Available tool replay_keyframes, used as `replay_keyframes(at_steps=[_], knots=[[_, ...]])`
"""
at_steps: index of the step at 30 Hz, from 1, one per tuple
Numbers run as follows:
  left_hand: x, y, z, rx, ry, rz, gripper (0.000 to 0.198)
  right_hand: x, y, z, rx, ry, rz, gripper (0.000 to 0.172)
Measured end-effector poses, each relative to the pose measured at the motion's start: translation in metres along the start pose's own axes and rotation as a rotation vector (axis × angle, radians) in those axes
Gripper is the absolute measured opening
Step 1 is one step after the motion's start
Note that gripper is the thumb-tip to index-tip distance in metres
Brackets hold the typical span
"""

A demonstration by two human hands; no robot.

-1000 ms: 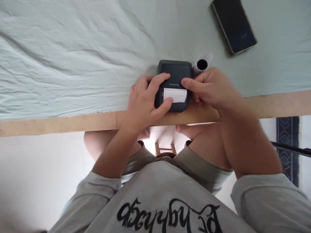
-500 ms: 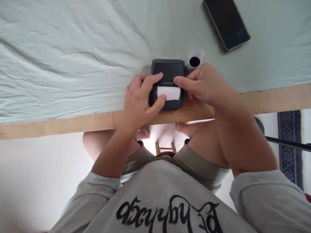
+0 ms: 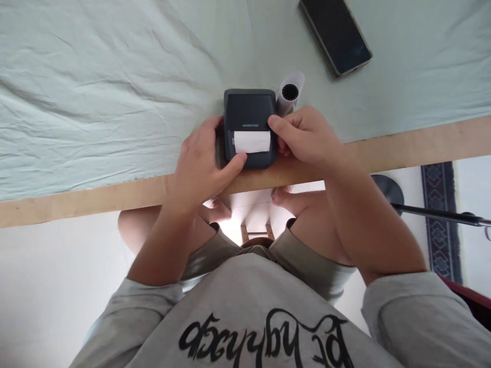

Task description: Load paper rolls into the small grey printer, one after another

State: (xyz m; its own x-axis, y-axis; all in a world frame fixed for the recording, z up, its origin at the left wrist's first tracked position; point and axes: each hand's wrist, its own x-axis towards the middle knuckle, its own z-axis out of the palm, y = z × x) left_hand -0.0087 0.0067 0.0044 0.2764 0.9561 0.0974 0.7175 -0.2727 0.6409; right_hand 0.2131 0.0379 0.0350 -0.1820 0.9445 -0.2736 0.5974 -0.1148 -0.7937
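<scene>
A dark grey label printer [image 3: 250, 107] stands at the table's front edge, and a strip of white paper [image 3: 252, 142] lies across the slot in its top. My left hand [image 3: 199, 158] grips the printer from the left, its thumb on the front edge by the paper and its other fingers along the side, partly hidden. At the right side, my right hand [image 3: 307, 135] has its thumb on the printer's top edge and its curled fingers against the side below. Just behind that hand is a white roll of labels [image 3: 284, 105] with a black core.
A black phone [image 3: 337, 36] in a case lies farther back to the right. Pale green cloth [image 3: 115, 92] covers the table up to its bare wooden front edge [image 3: 95, 197]. On the floor at right are a dark patterned rug [image 3: 441, 230] and a black stand [image 3: 387, 191].
My left index finger has left the printer's top and gone down to its left side. My right thumb remains at the right edge. The whole view has shifted slightly.
</scene>
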Motion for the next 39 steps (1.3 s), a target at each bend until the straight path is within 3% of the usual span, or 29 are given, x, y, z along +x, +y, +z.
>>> replay_keyframes(at_steps=[4,8,17,24,30,39], knots=[[-0.005,-0.004,0.000,0.063,-0.059,0.040,0.076,-0.003,0.010,-0.001,-0.021,-0.014,-0.085,0.054],[-0.009,-0.007,0.007,0.100,-0.041,0.042,0.098,-0.003,0.012,-0.003,-0.033,-0.047,-0.106,0.050],[-0.003,-0.015,0.004,0.045,-0.032,0.042,0.110,0.001,0.016,0.005,-0.036,0.020,-0.049,0.062],[0.000,-0.014,0.002,0.065,-0.016,0.055,0.103,0.002,0.021,0.008,-0.026,0.041,-0.056,0.068],[-0.003,-0.009,0.002,0.102,-0.033,0.030,0.097,0.000,0.018,0.009,-0.072,0.060,-0.073,0.058],[-0.005,-0.010,0.003,0.024,-0.052,0.051,0.065,-0.010,0.000,0.024,0.170,0.387,-0.171,0.037]])
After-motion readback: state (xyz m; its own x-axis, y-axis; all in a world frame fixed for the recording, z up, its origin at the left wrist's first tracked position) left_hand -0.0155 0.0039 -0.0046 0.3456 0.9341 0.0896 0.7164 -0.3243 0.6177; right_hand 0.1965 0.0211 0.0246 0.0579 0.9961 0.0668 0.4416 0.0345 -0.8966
